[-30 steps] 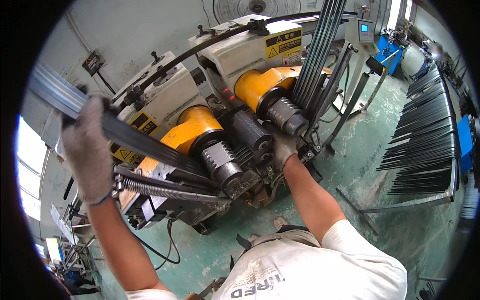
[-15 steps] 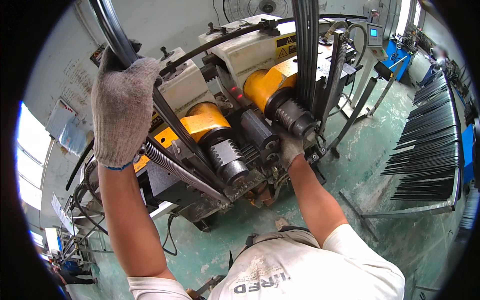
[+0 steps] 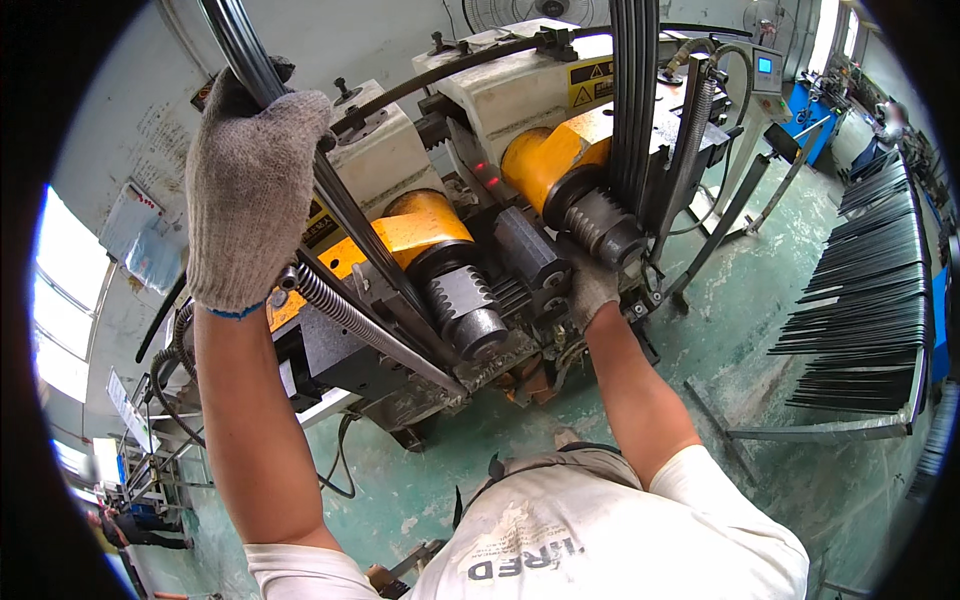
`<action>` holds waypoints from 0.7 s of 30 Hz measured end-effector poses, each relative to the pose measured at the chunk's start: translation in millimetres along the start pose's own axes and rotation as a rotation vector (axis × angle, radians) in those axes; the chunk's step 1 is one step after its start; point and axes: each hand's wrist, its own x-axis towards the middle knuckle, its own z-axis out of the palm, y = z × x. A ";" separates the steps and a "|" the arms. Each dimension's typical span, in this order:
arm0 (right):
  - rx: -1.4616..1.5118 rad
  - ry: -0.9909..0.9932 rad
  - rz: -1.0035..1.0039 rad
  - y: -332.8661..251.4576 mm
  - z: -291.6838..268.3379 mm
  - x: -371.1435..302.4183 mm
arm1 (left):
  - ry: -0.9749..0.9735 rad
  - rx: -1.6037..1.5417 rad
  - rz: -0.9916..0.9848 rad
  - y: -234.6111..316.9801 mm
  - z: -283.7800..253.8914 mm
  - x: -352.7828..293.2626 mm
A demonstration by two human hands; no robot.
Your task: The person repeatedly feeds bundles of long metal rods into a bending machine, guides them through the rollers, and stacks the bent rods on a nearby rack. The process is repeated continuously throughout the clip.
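My left hand (image 3: 250,200), in a grey knitted glove, is wrapped round a bundle of long dark metal rods (image 3: 236,38) that slants down into the machine. My right hand (image 3: 594,290), gloved too, reaches in beside a black faceted block (image 3: 530,250) at the machine's middle; its fingers are mostly hidden behind the block and the right cylinder. Left of the block sits a toothed steel cylinder (image 3: 462,298) under a yellow arm (image 3: 425,222). On the right is a matching toothed cylinder (image 3: 602,226) below another yellow arm (image 3: 548,170). A second rod bundle (image 3: 633,100) stands upright behind it.
A coil spring (image 3: 345,308) slopes below my left hand. At the right, a rack (image 3: 830,433) carries many dark rods. A control box (image 3: 765,68) with a lit screen stands at the back right, and a fan (image 3: 535,10) at the back. Another person (image 3: 885,125) is far right.
The view has shifted slightly, so the machine sits a little farther right in the picture. My left hand stays on the rods, and my right hand stays beside the black block.
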 end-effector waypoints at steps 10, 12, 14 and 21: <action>0.057 0.095 0.122 -10.6 13.0 -6.3 | 0.010 0.540 0.555 -18.4 -19.9 22.8; -0.050 0.094 -0.016 2.1 -3.9 8.4 | 0.046 0.672 0.554 -18.1 -18.1 30.7; -0.024 0.094 -0.001 -5.5 7.0 -2.0 | 0.049 0.702 0.545 -31.7 -29.0 37.5; 0.221 0.159 0.028 -10.5 22.5 -12.1 | -0.028 0.559 0.416 -31.8 -25.0 31.3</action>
